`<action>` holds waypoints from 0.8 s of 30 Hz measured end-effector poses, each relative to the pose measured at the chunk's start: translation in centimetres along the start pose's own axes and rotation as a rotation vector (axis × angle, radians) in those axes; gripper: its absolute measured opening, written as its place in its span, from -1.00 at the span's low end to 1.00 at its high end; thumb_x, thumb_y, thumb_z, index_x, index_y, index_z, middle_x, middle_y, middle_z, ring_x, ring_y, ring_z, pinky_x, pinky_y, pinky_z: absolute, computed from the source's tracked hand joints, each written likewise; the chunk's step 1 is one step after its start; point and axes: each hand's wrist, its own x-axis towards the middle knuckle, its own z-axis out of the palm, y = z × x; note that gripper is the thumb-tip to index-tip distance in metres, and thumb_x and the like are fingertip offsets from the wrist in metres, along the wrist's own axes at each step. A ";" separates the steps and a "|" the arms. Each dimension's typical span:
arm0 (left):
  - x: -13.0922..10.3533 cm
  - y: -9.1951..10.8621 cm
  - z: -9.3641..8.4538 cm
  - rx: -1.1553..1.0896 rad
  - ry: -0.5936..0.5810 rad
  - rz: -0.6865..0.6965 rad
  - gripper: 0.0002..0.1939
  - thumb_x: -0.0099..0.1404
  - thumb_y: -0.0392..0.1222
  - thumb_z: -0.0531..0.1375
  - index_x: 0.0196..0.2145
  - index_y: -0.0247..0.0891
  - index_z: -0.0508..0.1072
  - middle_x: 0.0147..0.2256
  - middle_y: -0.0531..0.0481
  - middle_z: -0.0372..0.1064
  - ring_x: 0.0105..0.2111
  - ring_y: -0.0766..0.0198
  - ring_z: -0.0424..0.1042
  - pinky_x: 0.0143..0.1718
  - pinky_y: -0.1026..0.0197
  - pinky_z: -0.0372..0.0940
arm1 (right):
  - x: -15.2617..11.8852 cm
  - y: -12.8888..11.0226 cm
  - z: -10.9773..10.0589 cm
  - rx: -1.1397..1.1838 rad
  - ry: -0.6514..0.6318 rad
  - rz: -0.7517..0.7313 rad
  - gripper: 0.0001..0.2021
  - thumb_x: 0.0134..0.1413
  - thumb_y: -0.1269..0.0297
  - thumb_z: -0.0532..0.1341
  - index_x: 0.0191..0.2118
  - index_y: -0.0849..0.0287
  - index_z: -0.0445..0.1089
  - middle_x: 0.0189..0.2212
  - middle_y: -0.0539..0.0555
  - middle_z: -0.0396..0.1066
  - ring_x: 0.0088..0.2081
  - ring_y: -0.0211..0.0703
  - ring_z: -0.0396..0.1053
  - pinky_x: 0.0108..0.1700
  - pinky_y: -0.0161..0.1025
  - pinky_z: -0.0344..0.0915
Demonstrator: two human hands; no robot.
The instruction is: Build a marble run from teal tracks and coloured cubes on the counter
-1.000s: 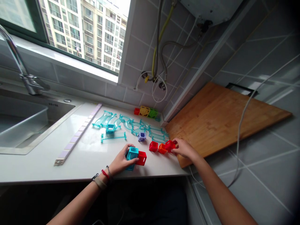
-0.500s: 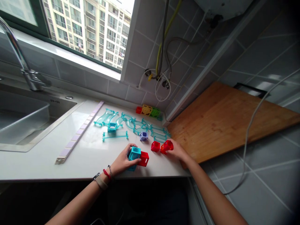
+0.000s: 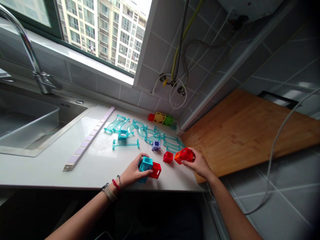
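Note:
My left hand [image 3: 136, 170] is closed around joined toy blocks: turquoise cubes [image 3: 147, 162] with a red cube [image 3: 156, 170] on their right side. In my right hand [image 3: 200, 163] is a red block piece [image 3: 185, 154] with an orange part at its left end, held above the counter. Between the hands a single red cube [image 3: 168, 157] sits on the white counter [image 3: 100, 166]. Behind it stands a small purple cube [image 3: 156, 145]. Farther back lie several clear turquoise track pieces [image 3: 150, 133] and a turquoise cube [image 3: 122, 134].
A joined red, yellow and green block row [image 3: 160, 117] lies by the wall. Left of the tracks is a long lilac strip [image 3: 90, 137], then the sink [image 3: 30, 151] with its faucet [image 3: 41, 78]. A wooden board [image 3: 240, 133] leans at the right.
My right hand has lifted the red and orange block piece and moved it a little to the right, away from the single red cube. The left hand keeps its hold. The view has shifted slightly.

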 end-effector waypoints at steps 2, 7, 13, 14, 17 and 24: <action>0.0 0.1 0.0 0.005 -0.004 0.000 -0.45 0.23 0.02 0.40 0.05 -0.15 0.27 -0.20 0.04 0.41 -0.27 0.20 0.43 -0.16 0.15 0.33 | 1.6 -2.5 0.9 0.052 -0.042 -0.062 -0.35 -0.01 0.10 0.48 0.19 0.12 0.35 -0.02 0.18 0.56 -0.06 0.06 0.55 0.01 -0.04 0.48; -0.2 0.0 0.2 0.016 -0.045 0.025 -0.44 0.22 -0.01 0.41 0.05 -0.16 0.27 -0.23 0.06 0.39 -0.29 0.23 0.41 -0.19 0.17 0.33 | 7.4 -7.6 7.5 0.070 -0.127 -0.211 -0.33 -0.08 0.12 0.53 0.18 0.07 0.39 0.03 0.10 0.53 -0.01 0.01 0.49 0.09 -0.06 0.40; -0.2 -0.6 0.2 0.013 -0.061 0.056 -0.39 0.17 -0.04 0.44 0.06 -0.19 0.27 -0.11 -0.05 0.43 -0.15 0.13 0.45 -0.07 0.10 0.34 | 10.1 -8.4 14.5 0.006 -0.288 -0.308 -0.30 -0.28 0.35 0.58 0.11 0.11 0.49 -0.09 0.09 0.55 -0.11 0.02 0.50 0.01 -0.08 0.42; -0.1 -0.6 0.2 0.016 -0.059 0.053 -0.39 0.17 -0.04 0.44 0.07 -0.19 0.28 -0.10 -0.06 0.43 -0.15 0.12 0.45 -0.06 0.09 0.34 | 9.9 -7.9 14.3 -0.003 -0.290 -0.319 -0.25 -0.29 0.33 0.59 0.15 0.11 0.47 -0.03 0.13 0.53 -0.06 0.04 0.49 0.04 -0.07 0.41; -0.1 -0.3 0.1 0.033 -0.061 0.038 -0.43 0.19 -0.03 0.43 0.04 -0.18 0.29 -0.11 -0.03 0.42 -0.16 0.14 0.44 -0.08 0.10 0.34 | 8.7 -5.2 11.2 -0.042 -0.247 -0.318 -0.24 -0.21 0.20 0.59 0.20 0.07 0.45 0.12 0.20 0.44 0.07 0.09 0.44 0.16 -0.01 0.36; -0.1 0.2 0.0 0.082 -0.079 0.017 -0.46 0.22 0.00 0.41 0.03 -0.17 0.27 -0.16 0.02 0.39 -0.19 0.18 0.42 -0.09 0.13 0.33 | 4.5 1.6 6.3 -0.165 -0.168 -0.208 -0.49 0.03 0.20 0.48 0.14 0.10 0.52 0.09 0.24 0.51 0.14 0.18 0.44 0.23 0.14 0.31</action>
